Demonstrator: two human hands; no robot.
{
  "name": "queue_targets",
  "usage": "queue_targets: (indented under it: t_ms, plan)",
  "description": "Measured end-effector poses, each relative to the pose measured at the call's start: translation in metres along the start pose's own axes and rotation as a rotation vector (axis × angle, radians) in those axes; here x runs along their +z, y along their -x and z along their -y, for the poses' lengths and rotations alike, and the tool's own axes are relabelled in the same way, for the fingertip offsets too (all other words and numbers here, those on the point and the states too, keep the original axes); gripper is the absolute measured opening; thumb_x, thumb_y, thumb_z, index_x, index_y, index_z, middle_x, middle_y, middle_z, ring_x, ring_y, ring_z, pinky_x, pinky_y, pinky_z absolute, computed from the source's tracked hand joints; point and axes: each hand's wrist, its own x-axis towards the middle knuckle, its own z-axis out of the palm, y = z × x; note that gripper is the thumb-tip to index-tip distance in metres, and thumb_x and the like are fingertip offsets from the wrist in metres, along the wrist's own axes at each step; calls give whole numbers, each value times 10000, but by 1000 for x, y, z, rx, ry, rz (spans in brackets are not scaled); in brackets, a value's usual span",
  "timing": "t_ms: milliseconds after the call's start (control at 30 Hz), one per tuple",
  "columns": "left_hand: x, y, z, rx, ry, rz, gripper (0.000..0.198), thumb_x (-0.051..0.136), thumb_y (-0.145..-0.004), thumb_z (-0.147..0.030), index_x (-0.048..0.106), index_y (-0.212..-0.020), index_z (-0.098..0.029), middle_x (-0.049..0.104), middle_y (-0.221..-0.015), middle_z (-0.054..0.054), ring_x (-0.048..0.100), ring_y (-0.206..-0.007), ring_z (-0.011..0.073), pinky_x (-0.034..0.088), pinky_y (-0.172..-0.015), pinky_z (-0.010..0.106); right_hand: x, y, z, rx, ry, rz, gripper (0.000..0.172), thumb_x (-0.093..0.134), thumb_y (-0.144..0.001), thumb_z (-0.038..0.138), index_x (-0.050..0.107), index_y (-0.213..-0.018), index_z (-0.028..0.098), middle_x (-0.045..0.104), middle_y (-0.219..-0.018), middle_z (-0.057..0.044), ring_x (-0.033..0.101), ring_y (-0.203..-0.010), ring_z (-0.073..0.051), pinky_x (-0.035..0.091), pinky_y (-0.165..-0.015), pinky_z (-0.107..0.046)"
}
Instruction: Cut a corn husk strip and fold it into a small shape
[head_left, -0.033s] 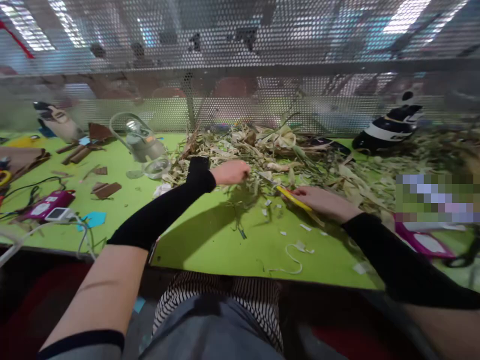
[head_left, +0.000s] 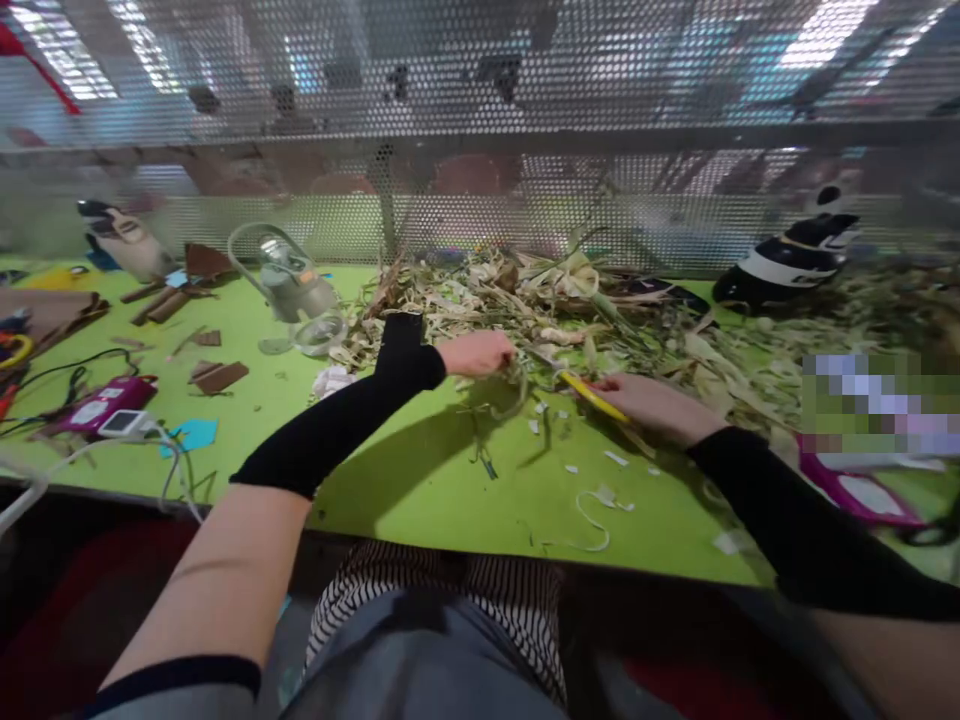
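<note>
My left hand is closed in a pinch over the table, at the front of a heap of dried plant husks. A pale, curved husk strip hangs from its fingers, partly blurred. My right hand is closed around what look like yellow-handled scissors. Their thin metal blades point left toward my left hand, and the tips come close to its fingers. Below the hands lie small white scraps, a white string and a few thin dark stems.
A grey-green lamp-like object stands left of the heap. Brown pieces, a magenta power strip and cables lie further left. At right are a black-and-white figure and another magenta strip. A perforated metal screen closes the back.
The view has shifted slightly, so things sit a little further right. A curved pale strip now shows below my left hand. Both hands keep nearly the same place.
</note>
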Motion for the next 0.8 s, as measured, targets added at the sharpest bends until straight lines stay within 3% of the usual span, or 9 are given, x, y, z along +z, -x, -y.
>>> queue_targets:
  t_ms: [100, 267, 433, 500, 533, 567, 667, 733, 800]
  plan:
    - [15, -10, -11, -15, 48, 57, 297, 543, -923, -101, 776, -1097, -164, 795, -1171, 92, 714, -1063, 184, 506, -903, 234, -7, -7, -7, 88, 30, -57, 339, 382, -917, 473, 548, -729, 244, 775, -1036, -201, 725, -1029, -361, 535, -913, -454]
    - [18, 0, 19, -218, 84, -29, 298, 518, -901, -47, 746, -1093, -72, 789, -1098, 194, 731, -1050, 254, 501, -952, 319, -12, 3, -23, 183, 43, -95, 369, 353, -881, 565, 494, -715, 267, 760, -1044, -256, 726, -1022, -432, 547, -908, -540]
    - [-9, 36, 56, -325, 196, -186, 254, 495, -946, -99, 739, -1011, -124, 781, -1073, 127, 716, -1014, 233, 510, -946, 321, -3, 22, -25, 152, -31, -57, 462, 411, -798, 686, 594, -841, 264, 775, -987, -168, 731, -966, -386, 558, -894, -496]
    - [-26, 56, 67, -364, 244, -312, 299, 419, -996, -121, 704, -1084, -121, 750, -1156, 130, 685, -1079, 222, 495, -985, 330, 1, 30, -21, 128, -136, -81, 504, 459, -746, 727, 621, -879, 269, 771, -963, -141, 719, -930, -375, 551, -873, -499]
    - [-35, 67, 70, -384, 306, -415, 317, 376, -1018, -131, 683, -1098, -134, 735, -1174, 111, 671, -1086, 198, 494, -985, 315, 2, 34, -17, 110, -200, -95, 526, 489, -716, 748, 628, -894, 273, 766, -944, -124, 709, -900, -365, 548, -852, -497]
    - [-42, 78, 72, -408, 530, -631, 277, 408, -1013, -136, 684, -1040, -128, 733, -1118, 106, 666, -1039, 189, 498, -960, 310, 4, 38, -12, 87, -278, -107, 549, 527, -684, 768, 630, -905, 276, 757, -922, -107, 694, -868, -349, 546, -825, -487]
    - [-55, 107, 66, -374, 822, -803, 257, 406, -1040, -175, 662, -1032, -152, 711, -1090, 63, 639, -937, 128, 502, -837, 242, 8, 43, 11, -7, -518, -112, 655, 660, -589, 830, 602, -937, 278, 707, -872, -54, 639, -776, -264, 544, -712, -391]
    - [-53, 120, 55, -392, 1102, -824, 219, 459, -1035, -191, 664, -967, -156, 695, -964, 36, 596, -790, 95, 440, -678, 194, 9, 41, 26, -102, -704, -110, 757, 692, -551, 882, 601, -997, 278, 671, -858, -35, 608, -733, -222, 539, -661, -346]
    - [-45, 130, 41, -488, 1295, -666, 192, 506, -1016, -171, 659, -900, -156, 653, -828, 4, 499, -622, 64, 359, -567, 187, 6, 33, 35, -182, -717, -119, 806, 627, -592, 932, 623, -1051, 269, 672, -837, -42, 613, -707, -217, 551, -651, -344]
